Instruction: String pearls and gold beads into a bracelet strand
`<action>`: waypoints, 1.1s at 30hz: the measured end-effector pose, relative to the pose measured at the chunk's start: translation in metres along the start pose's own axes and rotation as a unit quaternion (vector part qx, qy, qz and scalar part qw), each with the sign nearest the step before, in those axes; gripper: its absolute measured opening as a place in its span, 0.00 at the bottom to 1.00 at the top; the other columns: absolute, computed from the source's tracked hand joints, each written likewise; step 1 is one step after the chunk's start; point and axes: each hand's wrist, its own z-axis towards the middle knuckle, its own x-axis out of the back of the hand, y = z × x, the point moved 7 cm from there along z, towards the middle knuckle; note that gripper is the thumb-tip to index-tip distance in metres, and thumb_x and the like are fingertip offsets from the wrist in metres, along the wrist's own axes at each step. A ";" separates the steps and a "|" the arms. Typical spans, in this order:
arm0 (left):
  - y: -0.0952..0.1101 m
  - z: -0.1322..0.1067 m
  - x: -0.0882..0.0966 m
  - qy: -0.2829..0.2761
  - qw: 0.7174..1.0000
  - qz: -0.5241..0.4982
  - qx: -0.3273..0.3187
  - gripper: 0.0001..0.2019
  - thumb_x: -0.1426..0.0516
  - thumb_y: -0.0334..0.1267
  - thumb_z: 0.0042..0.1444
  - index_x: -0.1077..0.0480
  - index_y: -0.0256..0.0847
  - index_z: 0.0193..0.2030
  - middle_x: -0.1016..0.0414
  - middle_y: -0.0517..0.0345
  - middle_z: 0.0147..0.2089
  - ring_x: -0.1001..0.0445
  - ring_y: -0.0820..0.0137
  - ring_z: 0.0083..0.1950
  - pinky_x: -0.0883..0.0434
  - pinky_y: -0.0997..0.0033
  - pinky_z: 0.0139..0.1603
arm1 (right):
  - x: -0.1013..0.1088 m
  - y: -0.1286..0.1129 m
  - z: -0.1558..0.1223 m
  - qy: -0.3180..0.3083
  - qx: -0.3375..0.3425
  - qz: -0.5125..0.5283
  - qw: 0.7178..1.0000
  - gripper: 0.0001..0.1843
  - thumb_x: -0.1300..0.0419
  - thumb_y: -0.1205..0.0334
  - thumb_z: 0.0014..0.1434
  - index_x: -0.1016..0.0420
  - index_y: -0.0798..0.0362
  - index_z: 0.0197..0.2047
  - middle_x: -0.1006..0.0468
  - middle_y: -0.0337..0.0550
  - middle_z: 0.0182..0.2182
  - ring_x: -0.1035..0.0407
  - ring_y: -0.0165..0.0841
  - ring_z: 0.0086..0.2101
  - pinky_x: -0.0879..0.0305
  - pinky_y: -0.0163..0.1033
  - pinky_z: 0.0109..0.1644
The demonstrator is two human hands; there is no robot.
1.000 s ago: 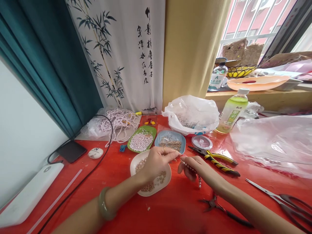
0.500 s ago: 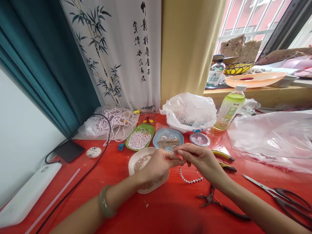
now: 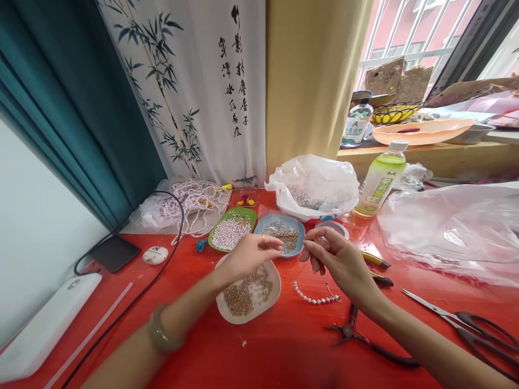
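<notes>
My left hand point(image 3: 251, 256) hovers above the back of a cream dish point(image 3: 275, 292) of small gold beads point(image 3: 238, 299). Its fingers reach to the right, with a gap between thumb and forefinger and nothing visible in them. Thumb and forefinger of my right hand point(image 3: 334, 259) are pinched together at the right of a blue dish point(image 3: 300, 229); whatever they hold is too small to make out. Below that hand a string of silvery pearl beads point(image 3: 316, 300) lies curved on the red table. The blue dish holds gold beads and silvery pins.
A green dish point(image 3: 211, 243) of pale pearls stands at the back. Around my right forearm lie yellow-handled pliers point(image 3: 375, 259), dark-handled pliers point(image 3: 351, 330) and scissors point(image 3: 458, 319). Behind are a spool point(image 3: 343, 229), a white plastic bag point(image 3: 314, 178) and a drink bottle point(image 3: 381, 181). A black cable point(image 3: 162, 270) crosses the left side.
My hands, together at the fingertips before, have parted. The left has moved left and opened; the right has shifted slightly. More of the cream dish and the bead string now shows.
</notes>
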 end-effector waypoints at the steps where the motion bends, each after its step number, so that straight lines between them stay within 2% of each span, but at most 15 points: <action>1: 0.001 0.001 0.010 0.016 1.000 0.021 -0.011 0.12 0.44 0.38 0.46 0.27 0.38 0.37 0.24 0.50 0.40 0.29 0.64 0.42 0.35 0.65 0.44 | -0.001 0.001 0.000 -0.003 0.003 -0.011 1.000 0.10 0.46 0.55 0.53 0.37 0.53 0.31 0.28 0.36 0.19 0.41 0.23 0.16 0.43 0.31 0.19; 5: -0.013 -0.004 0.044 0.043 0.986 0.159 0.014 0.07 0.44 0.37 0.45 0.26 0.39 0.30 0.23 0.54 0.34 0.28 0.66 0.36 0.35 0.68 0.39 | -0.003 0.003 -0.002 -0.010 0.012 -0.070 0.997 0.10 0.44 0.56 0.52 0.32 0.54 0.27 0.31 0.38 0.21 0.40 0.25 0.20 0.42 0.32 0.22; 9: -0.028 -0.019 0.056 0.036 0.969 0.242 0.029 0.08 0.47 0.33 0.46 0.26 0.41 0.28 0.24 0.56 0.31 0.28 0.68 0.33 0.37 0.70 0.36 | -0.010 0.012 -0.001 -0.026 -0.027 -0.035 0.999 0.09 0.42 0.56 0.50 0.31 0.54 0.30 0.32 0.38 0.21 0.38 0.26 0.22 0.39 0.32 0.23; 12: -0.034 -0.025 0.051 0.023 0.956 0.291 0.020 0.09 0.49 0.32 0.47 0.27 0.41 0.30 0.24 0.55 0.33 0.29 0.68 0.34 0.38 0.70 0.36 | -0.016 0.018 0.000 -0.034 -0.053 -0.011 0.998 0.10 0.42 0.56 0.49 0.31 0.54 0.30 0.30 0.39 0.23 0.36 0.28 0.24 0.36 0.33 0.25; 17: -0.032 -0.025 0.034 -0.020 0.918 0.394 -0.030 0.09 0.50 0.30 0.49 0.28 0.39 0.33 0.27 0.53 0.36 0.31 0.65 0.40 0.39 0.68 0.41 | -0.022 0.024 0.004 -0.043 -0.079 -0.014 0.996 0.10 0.42 0.55 0.48 0.32 0.54 0.26 0.32 0.37 0.21 0.36 0.27 0.24 0.36 0.34 0.27; 23: -0.032 -0.024 0.027 -0.040 0.891 0.451 -0.026 0.07 0.51 0.31 0.52 0.32 0.37 0.31 0.29 0.53 0.34 0.33 0.65 0.38 0.39 0.68 0.39 | -0.031 0.027 0.009 -0.077 -0.089 0.001 0.993 0.08 0.42 0.58 0.49 0.33 0.55 0.26 0.32 0.36 0.22 0.38 0.26 0.25 0.39 0.33 0.29; 26: -0.030 -0.024 0.028 -0.038 0.893 0.446 -0.034 0.07 0.52 0.31 0.52 0.32 0.37 0.31 0.29 0.52 0.35 0.33 0.65 0.39 0.39 0.68 0.39 | -0.037 0.025 0.011 -0.091 -0.084 0.008 0.992 0.08 0.42 0.60 0.49 0.32 0.55 0.26 0.32 0.36 0.22 0.38 0.25 0.24 0.40 0.33 0.29; 30: -0.028 -0.023 0.036 -0.048 0.919 0.390 -0.034 0.09 0.52 0.29 0.50 0.31 0.39 0.31 0.27 0.55 0.33 0.32 0.67 0.37 0.39 0.70 0.38 | -0.043 0.023 0.014 -0.092 -0.087 0.028 0.992 0.07 0.42 0.61 0.49 0.33 0.56 0.25 0.31 0.36 0.22 0.38 0.24 0.23 0.40 0.32 0.28; 33: -0.028 -0.022 0.046 -0.040 0.933 0.357 -0.008 0.11 0.53 0.29 0.49 0.30 0.40 0.31 0.26 0.56 0.32 0.31 0.69 0.34 0.39 0.72 0.35 | -0.049 0.024 0.015 -0.097 -0.090 0.059 0.989 0.07 0.41 0.61 0.49 0.33 0.55 0.30 0.29 0.36 0.23 0.36 0.25 0.24 0.40 0.32 0.28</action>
